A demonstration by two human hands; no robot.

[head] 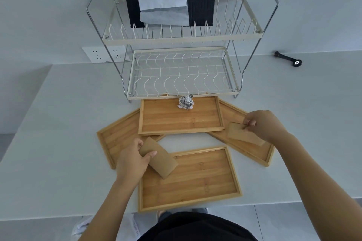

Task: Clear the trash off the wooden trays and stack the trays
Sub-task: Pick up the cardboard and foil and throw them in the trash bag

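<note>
Below, the left hand (133, 159) pinched a flat brown cardboard piece (159, 159) near its far-left end, thumb on top and fingers curled under the edge. That piece ran long from far left to near right, its free end over the far-left corner of the near tray (195, 186). Whether it touched the tray floor could not be told.

The right hand (262, 125) pinched a second cardboard piece (242, 133) between thumb and fingertips at its far edge, the other fingers folded in. This piece lay long from left to right with a slight slant toward the near right, and it sat over the right tray (252, 151).

Four wooden trays lay on the white counter (58, 162). The near tray sat square to the person, its long side left to right. The far tray (182, 118) lay the same way, partly under the dish rack (182, 76), and held a crumpled foil ball (186, 102) near the middle of its far edge. The left tray (117, 139) angled out from under the far tray's left corner, and the right tray angled out from under its right corner.

On the rack's top shelf rested a black cloth (200, 8) and folded white paper (163, 7).
</note>
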